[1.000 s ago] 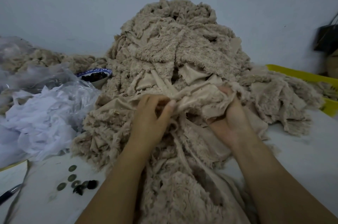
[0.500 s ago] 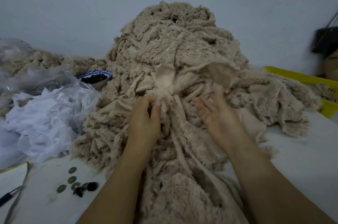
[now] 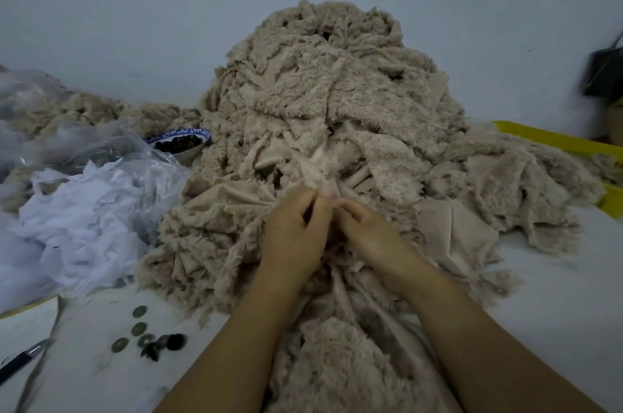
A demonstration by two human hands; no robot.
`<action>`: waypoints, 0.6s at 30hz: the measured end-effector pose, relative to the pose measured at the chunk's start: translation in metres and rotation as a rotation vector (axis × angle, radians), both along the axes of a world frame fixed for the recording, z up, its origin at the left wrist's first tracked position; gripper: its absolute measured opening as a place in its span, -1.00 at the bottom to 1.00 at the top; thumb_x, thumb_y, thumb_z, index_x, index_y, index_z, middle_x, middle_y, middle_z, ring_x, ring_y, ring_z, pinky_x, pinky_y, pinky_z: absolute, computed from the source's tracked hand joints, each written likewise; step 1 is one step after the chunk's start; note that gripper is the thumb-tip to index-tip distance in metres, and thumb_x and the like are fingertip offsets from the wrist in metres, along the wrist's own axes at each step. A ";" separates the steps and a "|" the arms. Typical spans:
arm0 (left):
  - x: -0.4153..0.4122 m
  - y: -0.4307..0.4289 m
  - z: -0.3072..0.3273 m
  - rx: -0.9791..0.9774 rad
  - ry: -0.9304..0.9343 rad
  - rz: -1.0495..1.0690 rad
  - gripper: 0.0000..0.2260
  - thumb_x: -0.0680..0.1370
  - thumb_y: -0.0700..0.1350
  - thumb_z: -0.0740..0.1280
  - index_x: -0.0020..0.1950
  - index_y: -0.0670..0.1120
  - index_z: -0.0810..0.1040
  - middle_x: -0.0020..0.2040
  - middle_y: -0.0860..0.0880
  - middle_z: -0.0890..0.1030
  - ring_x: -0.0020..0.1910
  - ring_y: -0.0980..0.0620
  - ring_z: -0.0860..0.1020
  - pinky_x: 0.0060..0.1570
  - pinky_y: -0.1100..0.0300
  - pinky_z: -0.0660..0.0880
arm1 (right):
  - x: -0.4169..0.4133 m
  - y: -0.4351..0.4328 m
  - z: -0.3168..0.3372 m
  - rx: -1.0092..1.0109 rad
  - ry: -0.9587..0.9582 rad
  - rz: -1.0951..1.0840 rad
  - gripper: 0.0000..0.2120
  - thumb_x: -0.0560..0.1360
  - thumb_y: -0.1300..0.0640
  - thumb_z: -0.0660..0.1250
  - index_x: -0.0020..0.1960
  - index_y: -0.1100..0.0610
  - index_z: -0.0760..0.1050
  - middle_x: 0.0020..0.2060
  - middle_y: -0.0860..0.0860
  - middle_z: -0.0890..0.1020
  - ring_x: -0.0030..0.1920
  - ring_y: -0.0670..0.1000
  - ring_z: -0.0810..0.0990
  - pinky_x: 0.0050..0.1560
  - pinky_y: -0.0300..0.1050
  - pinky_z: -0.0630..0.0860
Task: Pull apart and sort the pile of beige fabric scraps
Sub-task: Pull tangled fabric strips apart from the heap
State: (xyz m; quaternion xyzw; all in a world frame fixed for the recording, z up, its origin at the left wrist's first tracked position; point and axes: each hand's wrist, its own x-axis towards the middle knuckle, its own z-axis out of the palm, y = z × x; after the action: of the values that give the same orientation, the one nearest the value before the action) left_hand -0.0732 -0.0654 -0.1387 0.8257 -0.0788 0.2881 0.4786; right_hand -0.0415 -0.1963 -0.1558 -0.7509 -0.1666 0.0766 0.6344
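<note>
A pale wall backs the white tabletop, where the pile of beige scraps rises high, its near slope spilling toward the person. Low on that slope the left hand and right hand meet knuckle to knuckle, each grip narrow, fingers curled, pinching one scrap (how much lies buried I cannot tell). It runs up the slope away from both hands, neither nearer. The scraps look shaggy on one face, smooth on the other, tangled.
</note>
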 end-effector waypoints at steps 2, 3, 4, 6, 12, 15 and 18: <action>0.008 0.004 0.006 -0.038 -0.072 0.129 -0.73 0.66 -0.09 0.26 -0.25 -0.07 0.42 -0.23 0.01 0.45 -0.24 0.18 0.43 -0.25 0.41 0.35 | -0.003 0.002 -0.002 -0.182 -0.125 0.064 -0.82 0.61 0.03 0.25 0.06 -0.19 0.59 -0.10 -0.25 0.69 -0.07 -0.26 0.64 -0.08 -0.31 0.56; 0.013 0.006 0.007 -0.045 -0.042 0.140 -0.79 0.65 -0.07 0.26 -0.18 -0.07 0.47 -0.14 -0.03 0.49 -0.16 0.19 0.47 -0.18 0.40 0.39 | -0.005 0.004 -0.003 -0.257 -0.163 0.108 -0.83 0.58 0.08 0.28 0.01 -0.17 0.59 -0.10 -0.26 0.68 -0.06 -0.26 0.62 -0.07 -0.33 0.54; 0.018 0.006 0.006 -0.023 0.038 0.138 -0.83 0.63 -0.05 0.27 -0.05 -0.12 0.53 -0.02 -0.11 0.51 -0.03 0.10 0.51 -0.07 0.32 0.45 | -0.005 0.005 -0.005 -0.330 -0.193 0.140 -0.86 0.54 0.11 0.30 -0.05 -0.12 0.59 -0.12 -0.23 0.68 -0.08 -0.24 0.62 -0.10 -0.31 0.53; 0.026 0.006 0.002 0.056 0.255 0.176 -0.66 0.62 0.02 0.30 0.25 -0.20 0.50 0.20 -0.18 0.48 0.17 -0.11 0.48 0.16 0.02 0.48 | -0.004 0.008 -0.007 -0.435 -0.230 0.180 -0.90 0.47 0.05 0.31 -0.14 0.04 0.57 -0.14 -0.08 0.66 -0.12 -0.10 0.61 -0.15 -0.16 0.49; 0.031 0.012 -0.010 -0.058 0.206 0.250 -0.82 0.61 -0.15 0.30 -0.17 -0.18 0.44 -0.22 -0.13 0.48 -0.19 -0.14 0.46 -0.25 0.10 0.34 | -0.001 0.004 -0.002 -0.208 -0.124 0.082 -0.67 0.40 -0.25 0.12 -0.24 -0.11 0.58 -0.18 -0.24 0.56 -0.16 -0.28 0.53 -0.17 -0.36 0.38; 0.022 0.009 -0.007 0.072 -0.016 0.197 -0.90 0.60 -0.15 0.34 -0.10 -0.13 0.53 -0.09 0.06 0.49 -0.02 -0.01 0.47 -0.04 0.13 0.39 | 0.004 0.000 -0.001 0.027 -0.041 -0.158 -0.66 0.50 -0.37 0.16 -0.18 -0.25 0.63 -0.19 -0.31 0.65 -0.14 -0.30 0.60 -0.11 -0.33 0.46; 0.011 -0.003 -0.008 0.138 0.039 -0.107 -0.82 0.63 -0.14 0.29 -0.16 0.02 0.46 -0.22 0.17 0.49 -0.22 0.20 0.45 -0.23 0.35 0.36 | 0.005 -0.003 0.002 0.265 0.148 -0.150 -0.55 0.45 -0.37 0.29 -0.03 -0.03 0.69 -0.11 -0.10 0.73 -0.04 -0.14 0.69 -0.03 -0.18 0.58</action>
State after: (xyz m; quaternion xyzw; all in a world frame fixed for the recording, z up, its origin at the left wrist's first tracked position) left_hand -0.0618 -0.0682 -0.1467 0.8567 -0.1333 0.2399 0.4368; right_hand -0.0365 -0.1991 -0.1533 -0.6632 -0.0716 0.0617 0.7424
